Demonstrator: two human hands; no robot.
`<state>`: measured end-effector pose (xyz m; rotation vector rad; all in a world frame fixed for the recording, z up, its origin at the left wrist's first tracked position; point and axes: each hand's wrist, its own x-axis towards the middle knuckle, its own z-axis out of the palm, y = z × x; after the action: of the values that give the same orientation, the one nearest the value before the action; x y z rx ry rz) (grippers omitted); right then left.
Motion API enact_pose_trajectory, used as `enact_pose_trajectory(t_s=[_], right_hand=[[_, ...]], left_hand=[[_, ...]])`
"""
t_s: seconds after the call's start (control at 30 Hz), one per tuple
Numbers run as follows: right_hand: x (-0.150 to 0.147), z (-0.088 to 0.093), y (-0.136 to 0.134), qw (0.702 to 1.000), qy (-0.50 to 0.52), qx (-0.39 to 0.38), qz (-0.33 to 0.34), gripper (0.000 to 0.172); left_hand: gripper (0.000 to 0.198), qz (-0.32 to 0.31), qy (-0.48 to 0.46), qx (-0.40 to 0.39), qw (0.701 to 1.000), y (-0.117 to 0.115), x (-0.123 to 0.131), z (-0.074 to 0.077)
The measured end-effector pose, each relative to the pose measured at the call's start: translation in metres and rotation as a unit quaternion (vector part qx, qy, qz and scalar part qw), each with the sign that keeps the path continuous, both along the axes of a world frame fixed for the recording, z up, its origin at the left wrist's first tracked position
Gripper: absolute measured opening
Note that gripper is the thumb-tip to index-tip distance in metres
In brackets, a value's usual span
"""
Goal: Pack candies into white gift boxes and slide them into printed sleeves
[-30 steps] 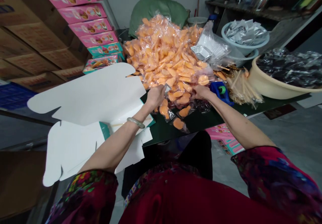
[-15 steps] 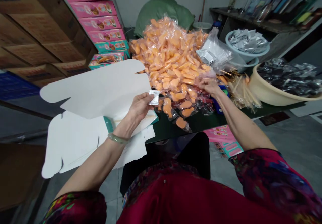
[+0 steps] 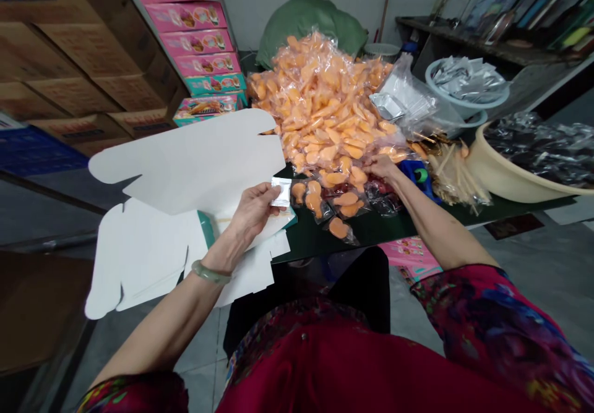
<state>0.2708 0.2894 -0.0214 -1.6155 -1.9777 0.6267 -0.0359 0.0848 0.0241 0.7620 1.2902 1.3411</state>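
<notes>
My left hand (image 3: 254, 212) pinches a small white sachet (image 3: 281, 191) between thumb and fingers, above the right end of an unfolded white cardboard box (image 3: 208, 153). My right hand (image 3: 383, 169) is down at the front right edge of a heap of orange pieces in clear bags (image 3: 320, 104). Its fingers are drawn together among the bags, and what they grip is hidden. Dark red packets (image 3: 383, 189) lie just below it. Several loose bagged orange pieces (image 3: 314, 200) are on the dark green table (image 3: 306, 240) between my hands.
A blue holder (image 3: 420, 181) stands right of my right hand, beside a bundle of pale sticks (image 3: 457, 175). Further right are a cream tub (image 3: 515, 181) of dark packets and a light blue basin (image 3: 466, 107) of silver packets. Pink boxes (image 3: 195, 17) and brown cartons (image 3: 69, 79) are stacked left.
My right hand has moved slightly lower and nearer the dark red packets. My left hand still holds the sachet, a little lower and turned. The whole view has shifted slightly.
</notes>
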Motion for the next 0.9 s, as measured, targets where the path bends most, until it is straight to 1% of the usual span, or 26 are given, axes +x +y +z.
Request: enact_pose_trajectory(t_s=[0.07, 0.1, 0.13, 0.17, 0.23, 0.27, 0.3, 0.37, 0.4, 0.43, 0.5, 0.53, 0.57, 0.6, 0.63, 0.67, 0.7, 0.73, 0.8, 0.83, 0.87, 0.9], right_hand=[[0.007, 0.013, -0.006, 0.997, 0.018, -0.055, -0.053, 0.024], [0.013, 0.022, -0.009, 0.995, 0.015, -0.063, -0.074, 0.023], [0.017, 0.031, -0.014, 0.995, 0.006, -0.046, -0.092, 0.021], [0.019, 0.041, -0.020, 0.994, -0.009, -0.007, -0.111, 0.018], [0.009, 0.060, -0.039, 0.988, -0.043, 0.088, -0.121, 0.014], [-0.004, 0.068, -0.052, 0.986, -0.050, 0.125, -0.100, 0.013], [-0.023, 0.075, -0.068, 0.987, -0.047, 0.146, -0.054, 0.013], [-0.074, 0.085, -0.106, 0.987, -0.020, 0.134, 0.086, 0.013], [-0.101, 0.087, -0.126, 0.981, -0.012, 0.121, 0.151, 0.013], [-0.128, 0.087, -0.146, 0.974, -0.010, 0.114, 0.197, 0.012], [-0.174, 0.081, -0.179, 0.964, 0.007, 0.105, 0.245, 0.014], [-0.190, 0.075, -0.191, 0.960, 0.028, 0.093, 0.264, 0.016], [-0.200, 0.067, -0.199, 0.954, 0.057, 0.079, 0.282, 0.020], [-0.202, 0.059, -0.204, 0.947, 0.089, 0.067, 0.301, 0.026], [-0.198, 0.051, -0.207, 0.941, 0.114, 0.063, 0.312, 0.035], [-0.186, 0.042, -0.207, 0.940, 0.127, 0.074, 0.308, 0.041], [-0.169, 0.035, -0.207, 0.946, 0.125, 0.097, 0.282, 0.044], [-0.146, 0.029, -0.206, 0.958, 0.103, 0.127, 0.235, 0.043], [-0.094, 0.019, -0.201, 0.982, 0.004, 0.164, 0.090, 0.038], [-0.067, 0.015, -0.196, 0.986, -0.066, 0.154, 0.011, 0.036], [-0.043, 0.011, -0.191, 0.980, -0.143, 0.123, -0.056, 0.035], [-0.021, 0.008, -0.186, 0.969, -0.213, 0.082, -0.099, 0.036]], left_hand=[[0.031, 0.003, -0.005, 0.001, 1.000, -0.001, -0.001, 0.001], [0.031, 0.005, -0.009, 0.003, 1.000, -0.002, -0.002, 0.002], [0.031, 0.008, -0.013, 0.006, 1.000, -0.002, -0.002, 0.004], [0.030, 0.009, -0.016, 0.011, 1.000, -0.003, -0.001, 0.006], [0.027, 0.005, -0.017, 0.024, 1.000, -0.006, 0.000, 0.012], [0.026, -0.003, -0.016, 0.033, 0.999, -0.008, 0.001, 0.016], [0.025, -0.017, -0.014, 0.044, 0.999, -0.010, 0.001, 0.020], [0.025, -0.042, -0.007, 0.069, 0.997, -0.014, 0.002, 0.027], [0.026, -0.045, 0.001, 0.082, 0.996, -0.017, 0.001, 0.029], [0.027, -0.035, 0.012, 0.096, 0.995, -0.021, 0.000, 0.030], [0.028, 0.017, 0.045, 0.115, 0.992, -0.033, -0.007, 0.028], [0.029, 0.052, 0.065, 0.118, 0.990, -0.040, -0.013, 0.025], [0.030, 0.082, 0.089, 0.115, 0.986, -0.047, -0.021, 0.021], [0.030, 0.102, 0.116, 0.107, 0.982, -0.053, -0.031, 0.015], [0.031, 0.103, 0.146, 0.097, 0.979, -0.059, -0.043, 0.009], [0.032, 0.084, 0.185, 0.082, 0.976, -0.062, -0.057, 0.001], [0.034, 0.048, 0.230, 0.067, 0.970, -0.065, -0.071, -0.006], [0.034, -0.002, 0.286, 0.049, 0.957, -0.066, -0.084, -0.013], [0.026, -0.117, 0.405, 0.014, 0.907, -0.064, -0.104, -0.025], [0.020, -0.160, 0.460, 0.001, 0.873, -0.062, -0.110, -0.030], [0.016, -0.188, 0.511, -0.008, 0.839, -0.061, -0.114, -0.033], [0.015, -0.196, 0.553, -0.013, 0.810, -0.060, -0.115, -0.034]])
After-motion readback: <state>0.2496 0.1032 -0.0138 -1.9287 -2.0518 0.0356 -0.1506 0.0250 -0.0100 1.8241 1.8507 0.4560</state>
